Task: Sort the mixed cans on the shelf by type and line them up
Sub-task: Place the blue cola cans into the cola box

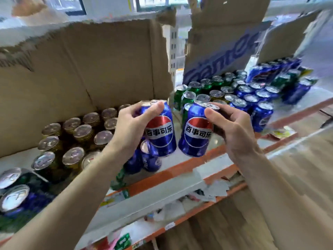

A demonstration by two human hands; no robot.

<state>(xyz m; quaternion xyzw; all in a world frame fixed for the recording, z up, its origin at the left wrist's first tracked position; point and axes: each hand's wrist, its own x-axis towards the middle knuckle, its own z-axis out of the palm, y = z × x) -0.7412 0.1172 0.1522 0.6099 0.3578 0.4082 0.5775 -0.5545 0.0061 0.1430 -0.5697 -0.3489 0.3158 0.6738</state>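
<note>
My left hand (132, 125) grips a blue Pepsi can (161, 134) from its left side, thumb across the top rim. My right hand (232, 127) grips a second blue Pepsi can (195, 136) from its right side. Both cans are held just above the white shelf (182, 160), logos facing me, a small gap between them. Under the left can stand two more blue cans (150, 159). To the right, green cans (187, 98) and blue cans (252, 98) stand in rows. Gold cans (75, 138) fill the left part of the shelf.
An open cardboard box (86, 69) rises behind the gold cans. Another carton with blue lettering (221, 56) stands behind the green cans. The shelf has an orange front edge (173, 174). More blue cans (16, 197) sit at the lower left. A lower shelf holds packets.
</note>
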